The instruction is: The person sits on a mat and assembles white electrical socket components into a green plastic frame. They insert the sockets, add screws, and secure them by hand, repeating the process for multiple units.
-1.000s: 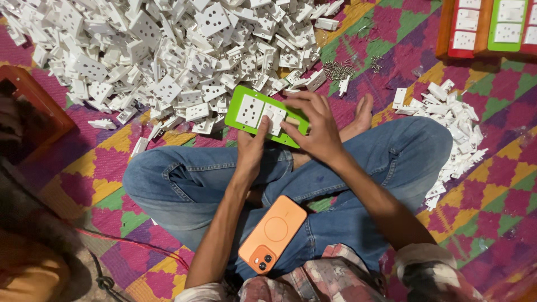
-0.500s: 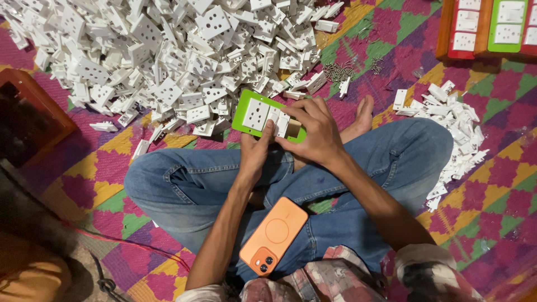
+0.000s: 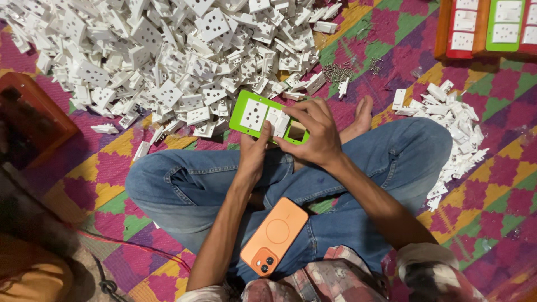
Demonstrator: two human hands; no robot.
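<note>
A person sits cross-legged on a patterned mat [image 3: 492, 184], and both hands hold a green frame [image 3: 246, 100] just above the knees, at the near edge of a big pile of white sockets [image 3: 168, 56]. The left hand [image 3: 254, 154] grips the frame's near edge from below, thumb pressed up against it. The right hand [image 3: 313, 131] closes over the frame's right end, fingers curled around the far and near edges, fingertips on a small white insert [image 3: 279, 120] seated at the frame's middle. A white socket plate [image 3: 254, 113] with round holes fills the frame's left opening; the right opening [image 3: 296, 131] is bare and shows through. An orange phone [image 3: 274, 235] lies face down on the person's jeans [image 3: 184, 190], nearer than the hands and apart from them. A bare foot [image 3: 361, 114] shows just right of the right hand. A smaller heap of white parts [image 3: 456, 140] lies on the mat to the right, and a scatter of screws [image 3: 341, 71] lies far of the hands. In the far right corner stand finished frames [image 3: 486, 28], red and green. A brown box [image 3: 31, 120] sits at the left.
</note>
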